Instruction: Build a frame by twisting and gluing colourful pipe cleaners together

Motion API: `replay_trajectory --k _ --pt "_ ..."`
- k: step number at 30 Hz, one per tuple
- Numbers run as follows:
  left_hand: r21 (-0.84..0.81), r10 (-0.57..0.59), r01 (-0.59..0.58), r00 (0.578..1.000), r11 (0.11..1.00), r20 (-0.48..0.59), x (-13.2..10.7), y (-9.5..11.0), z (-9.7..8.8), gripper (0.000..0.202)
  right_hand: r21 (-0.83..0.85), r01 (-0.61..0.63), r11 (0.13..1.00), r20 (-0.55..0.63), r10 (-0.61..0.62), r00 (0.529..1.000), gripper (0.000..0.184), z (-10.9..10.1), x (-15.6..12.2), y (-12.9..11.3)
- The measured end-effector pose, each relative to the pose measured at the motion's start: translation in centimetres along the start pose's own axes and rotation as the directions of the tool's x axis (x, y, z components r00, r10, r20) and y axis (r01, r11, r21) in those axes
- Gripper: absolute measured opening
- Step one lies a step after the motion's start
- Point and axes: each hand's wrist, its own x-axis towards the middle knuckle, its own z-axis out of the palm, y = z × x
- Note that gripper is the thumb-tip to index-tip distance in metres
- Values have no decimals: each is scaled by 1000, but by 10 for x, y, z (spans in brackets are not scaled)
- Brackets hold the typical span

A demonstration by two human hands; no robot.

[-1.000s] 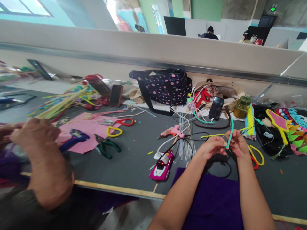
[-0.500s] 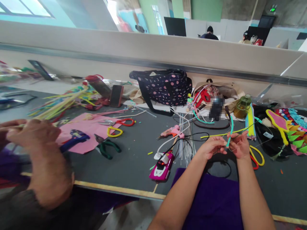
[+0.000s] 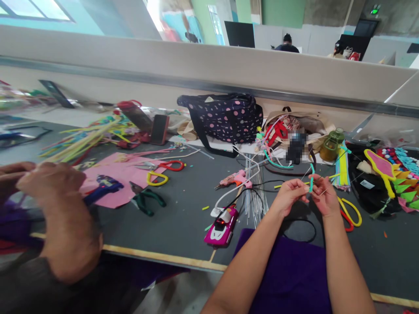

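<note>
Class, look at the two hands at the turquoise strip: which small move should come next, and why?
Probably the right hand should bend down the upper end of the turquoise strip: that end stands free above both hands, while the left hand pinches the strip lower down, likely steadying it.

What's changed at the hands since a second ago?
The upper end of the teal strip has swung slightly left and lower, so it stands up less above the fingers. The left hand still pinches it, with the right hand still against it. The pink glue gun and green-handled pliers stayed put.
</note>
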Motion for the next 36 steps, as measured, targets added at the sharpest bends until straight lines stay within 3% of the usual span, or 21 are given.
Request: replay_trajectory --k 8,13,17,27,36 --pt "33 -1 0 999 999 41 -2 -1 5 42 -123 27 992 -93 -39 995 24 10 1 8" --pt "105 29 -34 999 994 44 -3 -1 9 41 -83 14 996 -136 -26 990 27 9 3 8" --pt "153 30 -41 997 987 70 -4 -3 11 39 -37 -29 999 -88 25 996 29 13 1 5" --pt "157 69 -84 993 984 99 -4 -6 9 39 40 -59 997 -98 63 993 42 14 2 9" --pt "143 216 -213 976 967 -5 -4 -6 10 32 65 -155 986 -97 161 982 43 15 2 15"
